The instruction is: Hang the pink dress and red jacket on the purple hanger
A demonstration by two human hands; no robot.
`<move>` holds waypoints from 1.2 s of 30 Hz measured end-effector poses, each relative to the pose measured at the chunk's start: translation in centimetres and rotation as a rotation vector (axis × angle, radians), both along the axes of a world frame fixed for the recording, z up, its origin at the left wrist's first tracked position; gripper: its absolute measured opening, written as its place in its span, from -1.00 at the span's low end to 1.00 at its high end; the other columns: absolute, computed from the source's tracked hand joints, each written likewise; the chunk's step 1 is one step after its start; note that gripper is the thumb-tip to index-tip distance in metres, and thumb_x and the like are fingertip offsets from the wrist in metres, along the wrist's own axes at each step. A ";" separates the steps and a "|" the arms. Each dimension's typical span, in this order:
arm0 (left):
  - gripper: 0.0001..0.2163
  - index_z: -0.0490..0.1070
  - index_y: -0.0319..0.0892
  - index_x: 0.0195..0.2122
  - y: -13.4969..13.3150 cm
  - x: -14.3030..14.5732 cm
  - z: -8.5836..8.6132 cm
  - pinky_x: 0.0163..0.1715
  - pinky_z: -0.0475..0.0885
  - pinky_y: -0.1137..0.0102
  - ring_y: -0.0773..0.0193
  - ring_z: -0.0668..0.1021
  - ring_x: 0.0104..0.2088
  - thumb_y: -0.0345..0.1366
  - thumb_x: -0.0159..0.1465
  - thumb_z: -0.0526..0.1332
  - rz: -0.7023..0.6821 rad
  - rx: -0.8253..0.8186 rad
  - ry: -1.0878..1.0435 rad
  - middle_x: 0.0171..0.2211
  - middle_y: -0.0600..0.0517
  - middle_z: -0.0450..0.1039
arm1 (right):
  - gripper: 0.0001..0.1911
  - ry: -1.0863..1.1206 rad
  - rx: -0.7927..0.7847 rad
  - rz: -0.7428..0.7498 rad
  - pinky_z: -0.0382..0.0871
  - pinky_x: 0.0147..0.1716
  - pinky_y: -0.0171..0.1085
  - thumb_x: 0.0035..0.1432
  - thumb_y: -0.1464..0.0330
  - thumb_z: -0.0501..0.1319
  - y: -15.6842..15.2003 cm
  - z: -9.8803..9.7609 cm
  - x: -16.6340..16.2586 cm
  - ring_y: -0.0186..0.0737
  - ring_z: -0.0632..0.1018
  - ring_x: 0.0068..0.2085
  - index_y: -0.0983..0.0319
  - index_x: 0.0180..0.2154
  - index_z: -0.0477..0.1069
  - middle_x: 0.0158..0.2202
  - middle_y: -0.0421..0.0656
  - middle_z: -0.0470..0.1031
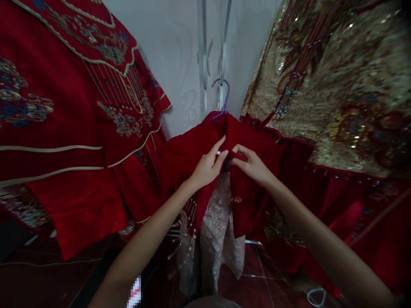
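A plain red jacket [189,158] hangs on a purple hanger [224,96] hooked on a metal handle [203,55] of a white door. A pale embroidered garment [218,222] shows under it. My left hand [208,164] pinches the left front edge of the jacket near the collar. My right hand [250,164] pinches the right front edge. Both hands meet at the jacket's opening, fingers closed on the cloth.
A large red embroidered robe [64,128] hangs close on the left. A gold sequinned red garment [337,85] hangs close on the right. Dark red floor tiles [257,286] lie below. A white cord [316,295] lies on the floor at lower right.
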State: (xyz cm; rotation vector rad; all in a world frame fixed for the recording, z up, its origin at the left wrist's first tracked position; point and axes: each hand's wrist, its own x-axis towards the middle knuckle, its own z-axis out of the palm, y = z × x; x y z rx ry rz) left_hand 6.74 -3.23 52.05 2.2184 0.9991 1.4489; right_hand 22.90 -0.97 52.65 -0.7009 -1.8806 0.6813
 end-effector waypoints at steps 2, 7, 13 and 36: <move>-0.47 0.04 -0.07 0.27 0.5 -0.8 -1.7 -0.45 0.39 0.41 0.29 0.46 -0.60 -0.14 0.29 0.09 0.099 -0.016 0.010 -0.47 0.07 0.46 | -0.88 0.036 0.006 -0.042 0.23 -0.37 -0.34 -0.02 0.43 0.17 -0.4 -0.6 0.4 -0.34 0.31 -0.40 0.19 -0.47 0.20 -0.46 -0.28 0.22; -0.43 -0.05 -0.11 0.22 0.5 -2.1 -4.2 -0.31 0.44 0.36 0.20 0.58 -0.37 -0.27 0.23 0.17 0.247 0.003 -0.036 -0.32 -0.02 0.47 | -0.84 0.075 -0.008 -0.060 0.24 -0.46 -0.39 -0.01 0.44 0.17 -1.1 -1.4 -0.1 -0.36 0.31 -0.41 0.16 -0.39 0.16 -0.41 -0.27 0.19; -0.72 0.06 -0.07 -0.09 0.0 -1.9 -4.9 -0.30 0.42 0.41 0.28 0.57 -0.32 -0.30 0.24 0.16 0.217 -0.044 -0.198 -0.27 -0.01 0.46 | -0.78 0.185 -0.094 -0.008 0.34 -0.41 -0.40 0.00 0.40 0.22 -1.1 -2.3 -1.5 -0.39 0.37 -0.38 0.15 -0.35 0.17 -0.36 -0.27 0.21; -0.93 0.29 -0.15 -0.36 -0.6 -2.3 -3.4 -0.40 0.46 0.49 0.34 0.59 -0.41 -0.39 0.14 0.19 0.008 -0.190 -0.311 -0.44 0.07 0.48 | -0.78 0.072 0.008 -0.060 0.53 -0.30 -0.27 0.11 0.24 0.26 -2.6 -2.4 -2.1 -0.26 0.53 -0.24 0.16 -0.20 0.52 -0.21 -0.12 0.47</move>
